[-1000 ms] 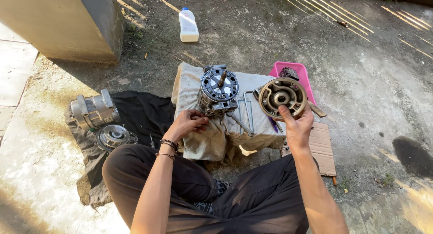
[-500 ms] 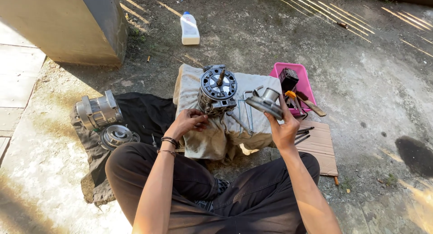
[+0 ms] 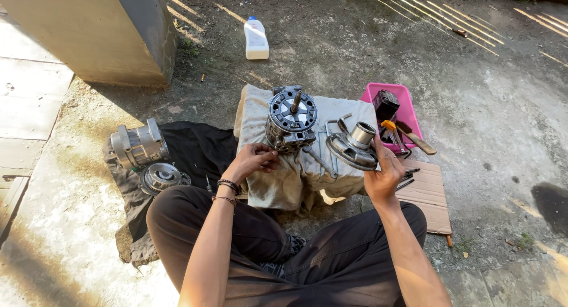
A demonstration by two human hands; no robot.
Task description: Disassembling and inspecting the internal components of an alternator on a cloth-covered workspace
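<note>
I sit on the ground facing a low block draped in a grey cloth point(image 3: 307, 177). A round metal motor body point(image 3: 290, 122) with a shaft pointing up stands on the cloth. My left hand point(image 3: 253, 160) rests at its lower left edge, fingers curled against the housing. My right hand point(image 3: 383, 175) holds a round metal end cover point(image 3: 354, 147) with a raised hub, tilted almost flat, just right of the motor body. Bent metal tools point(image 3: 332, 142) lie on the cloth between the two parts.
A pink tray point(image 3: 408, 103) with tools stands at the right, a cardboard sheet point(image 3: 427, 191) beneath it. Two metal housings point(image 3: 137, 144) point(image 3: 161, 177) lie on a black cloth at the left. A white bottle point(image 3: 256, 39) stands behind. A concrete pillar point(image 3: 100, 29) rises at the upper left.
My right hand has turned the end cover from facing me upright to lying nearly flat, and lowered it a little. The left hand has stayed at the motor body.
</note>
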